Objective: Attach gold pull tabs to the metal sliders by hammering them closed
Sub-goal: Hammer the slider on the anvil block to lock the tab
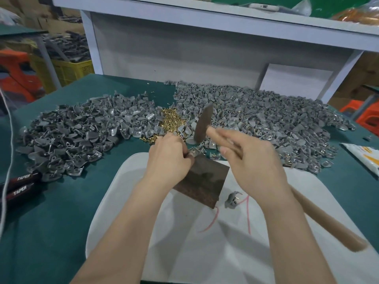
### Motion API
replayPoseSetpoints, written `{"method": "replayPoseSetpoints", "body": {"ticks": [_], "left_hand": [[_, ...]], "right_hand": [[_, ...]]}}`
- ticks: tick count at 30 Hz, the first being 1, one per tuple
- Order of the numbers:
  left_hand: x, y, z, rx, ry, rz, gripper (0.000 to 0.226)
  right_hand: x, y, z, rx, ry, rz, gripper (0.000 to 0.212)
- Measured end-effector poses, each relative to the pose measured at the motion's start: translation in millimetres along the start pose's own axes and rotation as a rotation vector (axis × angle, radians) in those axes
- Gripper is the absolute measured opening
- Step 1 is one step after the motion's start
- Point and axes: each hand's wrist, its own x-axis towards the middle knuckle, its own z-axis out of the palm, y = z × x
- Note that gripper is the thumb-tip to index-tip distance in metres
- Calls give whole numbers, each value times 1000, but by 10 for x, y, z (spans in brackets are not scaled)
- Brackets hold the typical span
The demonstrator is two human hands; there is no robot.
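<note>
My right hand [250,160] grips the wooden handle of a hammer [203,126], whose dark metal head is raised and blurred above the work spot. My left hand [170,156] pinches a grey metal slider [194,153] at the far edge of a dark steel block [205,181]. The block rests on a white cloth pad [205,242]. A small heap of gold pull tabs [170,121] lies just beyond my left hand. Large piles of grey sliders spread to the left [78,130] and to the right [266,115].
One loose grey slider [232,198] lies on the pad beside a pink thread [213,220]. Two black-handled tools [20,183] lie at the left table edge. A white packet [365,156] is at the right. A grey shelf unit [184,44] stands behind the green tabletop.
</note>
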Motion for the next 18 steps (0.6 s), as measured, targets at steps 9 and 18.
{"method": "replayPoseSetpoints", "body": {"ticks": [9, 18], "left_hand": [[5, 20, -21, 18, -9, -9, 20], [3, 4, 0, 2, 0, -6, 15]], "right_hand": [[18, 23, -4, -87, -188, -10, 39], [-1, 4, 59, 77, -200, -2, 40]]}}
